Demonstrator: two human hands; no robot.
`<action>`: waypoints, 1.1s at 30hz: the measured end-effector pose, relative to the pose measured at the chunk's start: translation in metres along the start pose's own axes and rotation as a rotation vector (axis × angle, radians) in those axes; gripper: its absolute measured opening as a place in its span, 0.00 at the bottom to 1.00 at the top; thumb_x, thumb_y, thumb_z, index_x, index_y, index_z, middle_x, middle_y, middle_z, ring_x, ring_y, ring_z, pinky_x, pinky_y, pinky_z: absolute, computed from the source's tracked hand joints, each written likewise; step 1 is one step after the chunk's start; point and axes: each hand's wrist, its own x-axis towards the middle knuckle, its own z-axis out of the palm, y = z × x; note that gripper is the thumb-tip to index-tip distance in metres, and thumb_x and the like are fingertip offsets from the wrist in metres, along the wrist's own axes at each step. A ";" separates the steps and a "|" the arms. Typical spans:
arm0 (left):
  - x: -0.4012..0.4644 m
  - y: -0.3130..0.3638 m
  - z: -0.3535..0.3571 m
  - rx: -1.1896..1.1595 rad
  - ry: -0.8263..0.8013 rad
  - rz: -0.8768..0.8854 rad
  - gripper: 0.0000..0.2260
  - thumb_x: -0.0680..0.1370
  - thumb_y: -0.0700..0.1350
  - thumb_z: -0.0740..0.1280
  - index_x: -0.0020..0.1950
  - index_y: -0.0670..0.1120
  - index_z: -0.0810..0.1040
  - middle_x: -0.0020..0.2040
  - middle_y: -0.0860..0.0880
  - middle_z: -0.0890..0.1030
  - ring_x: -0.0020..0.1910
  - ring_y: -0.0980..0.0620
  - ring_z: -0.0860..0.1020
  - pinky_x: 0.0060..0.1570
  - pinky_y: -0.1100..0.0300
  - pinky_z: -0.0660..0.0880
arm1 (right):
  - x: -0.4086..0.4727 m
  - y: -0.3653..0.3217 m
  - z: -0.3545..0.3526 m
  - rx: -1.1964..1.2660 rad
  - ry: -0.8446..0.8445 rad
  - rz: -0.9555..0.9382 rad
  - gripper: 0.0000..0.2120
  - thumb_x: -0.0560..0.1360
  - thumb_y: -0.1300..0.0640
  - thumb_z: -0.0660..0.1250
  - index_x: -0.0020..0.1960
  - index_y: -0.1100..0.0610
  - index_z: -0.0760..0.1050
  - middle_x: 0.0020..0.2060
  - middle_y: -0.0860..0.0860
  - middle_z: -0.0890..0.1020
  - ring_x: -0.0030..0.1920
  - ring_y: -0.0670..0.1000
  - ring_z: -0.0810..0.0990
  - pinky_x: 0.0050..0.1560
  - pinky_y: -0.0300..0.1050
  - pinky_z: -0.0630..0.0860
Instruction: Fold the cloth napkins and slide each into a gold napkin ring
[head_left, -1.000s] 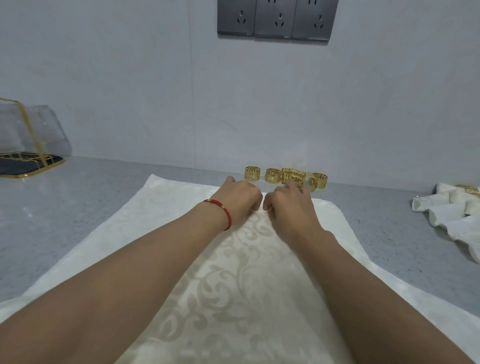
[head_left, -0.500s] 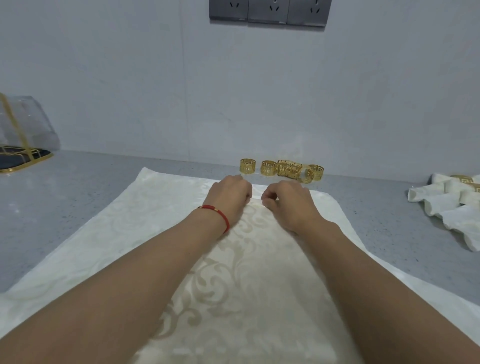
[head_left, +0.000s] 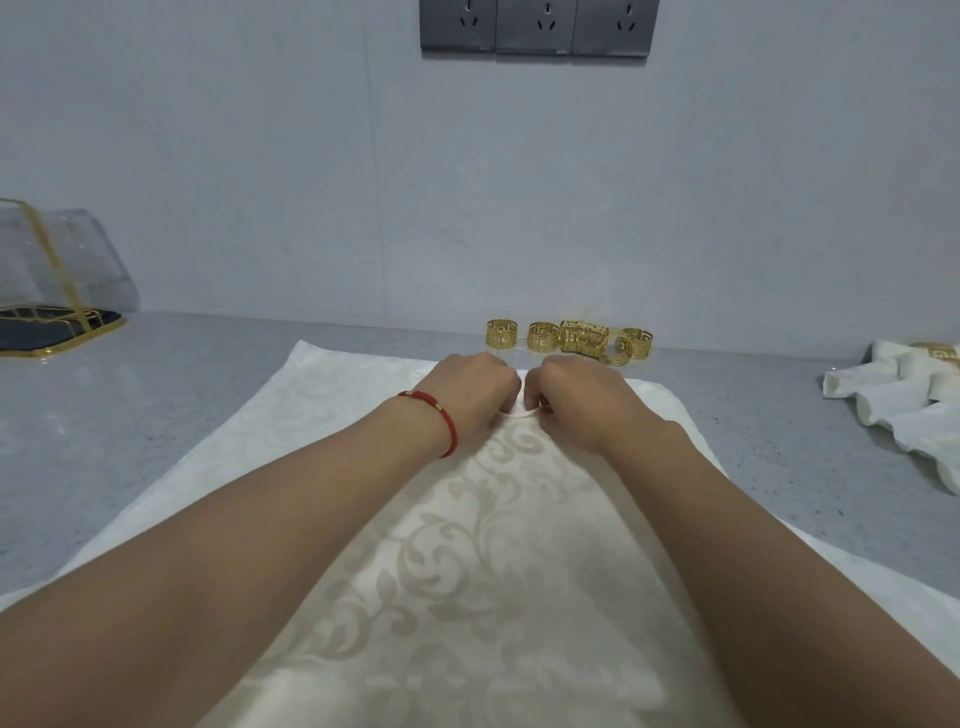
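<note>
napkin (head_left: 498, 545): cream damask cloth, soft sheen | rings (head_left: 571, 339): shiny pierced gold metal | counter (head_left: 156, 415): speckled grey stone, smooth | bracelet (head_left: 439, 415): red cord

Pale grey wall (head_left: 260, 156), three dark sockets (head_left: 535, 26), speckled grey countertop (head_left: 130, 415).

Open grey counter (head_left: 171, 415) left of napkin (head_left: 483, 545), reachable. Gold rings (head_left: 569, 340) clustered just beyond both hands, against wall (head_left: 311, 182), blocking forward reach. Finished napkin pile (head_left: 904, 400) at right edge; bare strip between. Clear-lidded gold tray (head_left: 52, 291) occupying far-left corner.
</note>
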 end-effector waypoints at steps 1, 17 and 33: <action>0.000 -0.001 0.001 -0.074 -0.009 -0.039 0.10 0.72 0.34 0.64 0.46 0.47 0.82 0.46 0.49 0.81 0.46 0.46 0.79 0.42 0.54 0.77 | 0.001 0.002 -0.002 0.063 -0.037 0.027 0.11 0.75 0.63 0.66 0.52 0.52 0.83 0.47 0.49 0.82 0.51 0.54 0.81 0.46 0.47 0.76; -0.014 0.008 0.005 -0.067 0.080 -0.112 0.09 0.77 0.37 0.64 0.52 0.50 0.74 0.51 0.51 0.77 0.54 0.47 0.76 0.54 0.51 0.66 | -0.004 0.007 -0.010 0.009 -0.042 0.038 0.05 0.78 0.58 0.67 0.51 0.51 0.77 0.48 0.47 0.81 0.51 0.53 0.78 0.43 0.46 0.72; -0.041 0.003 0.018 -0.624 0.255 -0.361 0.11 0.77 0.41 0.70 0.56 0.51 0.85 0.48 0.52 0.84 0.50 0.53 0.80 0.52 0.66 0.71 | -0.056 0.003 0.015 0.466 0.287 0.285 0.09 0.80 0.56 0.68 0.58 0.49 0.83 0.46 0.43 0.83 0.49 0.48 0.80 0.56 0.52 0.77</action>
